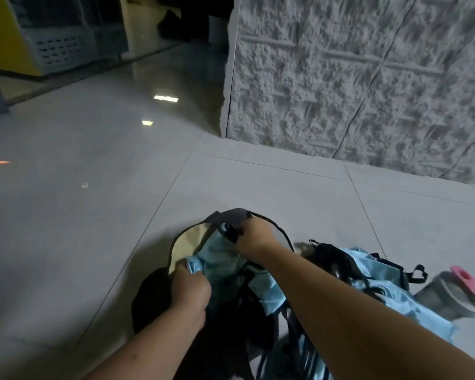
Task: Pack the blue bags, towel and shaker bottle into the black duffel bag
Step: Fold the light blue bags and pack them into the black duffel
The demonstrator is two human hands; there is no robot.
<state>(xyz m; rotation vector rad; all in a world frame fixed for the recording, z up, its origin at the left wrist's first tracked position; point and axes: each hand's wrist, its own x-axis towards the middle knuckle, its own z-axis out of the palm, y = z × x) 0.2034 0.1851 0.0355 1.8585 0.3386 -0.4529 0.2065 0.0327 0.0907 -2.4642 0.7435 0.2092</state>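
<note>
The black duffel bag [154, 297] lies open on the floor tiles, its pale lining showing at the far rim. A light blue bag [220, 259] sits partly inside the opening. My left hand [189, 289] grips the near edge of the duffel together with the blue fabric. My right hand [254, 237] grips the far rim of the duffel by a black strap. A second light blue bag [373, 283] with black straps lies to the right, under my right forearm. The shaker bottle [450, 294], grey with a pink lid, lies on its side at the far right. The towel is not visible.
A textured grey wall [354, 78] stands close behind the bags on the right. Shiny floor tiles [80, 201] stretch to the left. A yellow cabinet and white slatted crate [58, 48] stand far back left, beyond a dark doorway.
</note>
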